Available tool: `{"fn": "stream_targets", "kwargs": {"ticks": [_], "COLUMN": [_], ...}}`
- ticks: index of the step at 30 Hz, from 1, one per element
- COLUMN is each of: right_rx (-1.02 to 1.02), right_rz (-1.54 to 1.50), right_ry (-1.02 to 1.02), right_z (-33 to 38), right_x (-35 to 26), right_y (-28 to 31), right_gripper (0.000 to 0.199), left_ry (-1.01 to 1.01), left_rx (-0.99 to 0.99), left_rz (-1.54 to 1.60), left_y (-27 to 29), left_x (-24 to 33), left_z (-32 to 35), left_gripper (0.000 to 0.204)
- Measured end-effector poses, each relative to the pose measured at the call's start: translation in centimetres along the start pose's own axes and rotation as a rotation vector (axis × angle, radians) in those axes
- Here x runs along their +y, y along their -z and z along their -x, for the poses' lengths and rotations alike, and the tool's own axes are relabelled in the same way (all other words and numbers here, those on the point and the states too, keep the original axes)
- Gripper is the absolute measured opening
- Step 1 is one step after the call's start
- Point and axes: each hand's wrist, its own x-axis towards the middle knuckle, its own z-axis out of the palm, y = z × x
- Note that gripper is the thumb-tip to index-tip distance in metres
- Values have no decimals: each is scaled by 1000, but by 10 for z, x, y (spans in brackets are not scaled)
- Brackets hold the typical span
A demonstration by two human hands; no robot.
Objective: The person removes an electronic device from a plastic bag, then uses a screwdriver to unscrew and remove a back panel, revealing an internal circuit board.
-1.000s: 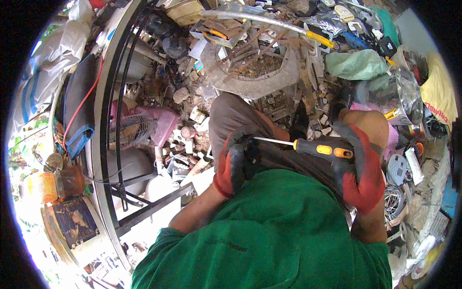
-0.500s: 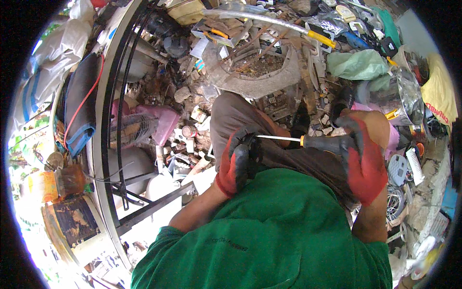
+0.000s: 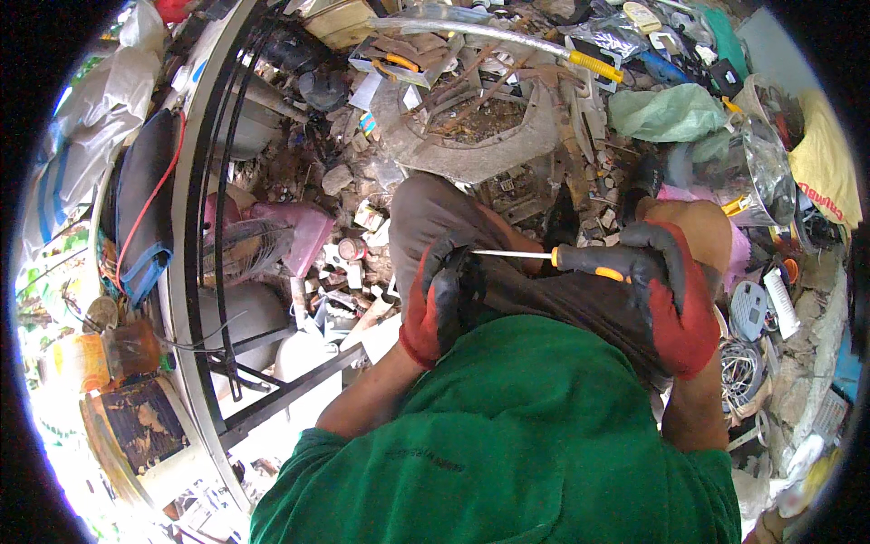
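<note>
Holding screwdriver [image 3: 556, 258], gloved hands [image 3: 668, 295], handle [image 3: 589, 260] in right; trousers [image 3: 430, 210] beneath

A screwdriver [image 3: 566, 258] pairs a smooth, glinting metal shaft [image 3: 512, 254] with a plastic-looking handle [image 3: 589, 261], seen against cloth gloves [image 3: 686, 331] with matt, rubbery-looking facings. Shirt [image 3: 507, 417] and trousers [image 3: 435, 218] are creased, matt cloth. Around them: a smooth, metal-looking frame [image 3: 181, 245], a rough, dull ring [image 3: 462, 161] of unclear material, a crinkled, thin plastic bag [image 3: 666, 113] and glossy, translucent sheeting [image 3: 118, 100].
</note>
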Motion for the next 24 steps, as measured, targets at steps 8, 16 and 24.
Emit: {"fn": "stream_targets", "kwargs": {"ticks": [8,16,24], "right_rx": [75,146,187], "right_rz": [75,-105,-181], "right_ry": [-165,-92,-79], "right_z": [4,9,21], "right_x": [8,13,28], "right_y": [-5,-10,-13], "right_gripper": [55,52,49], "left_ry": [-83,-77,-264], "left_rx": [-100,-72,-188], "left_rz": [-68,-193,-299], "left_y": [10,12,-2], "left_x": [-9,-5,22], "left_z": [1,2,-1], "left_gripper": [69,79,95]}}
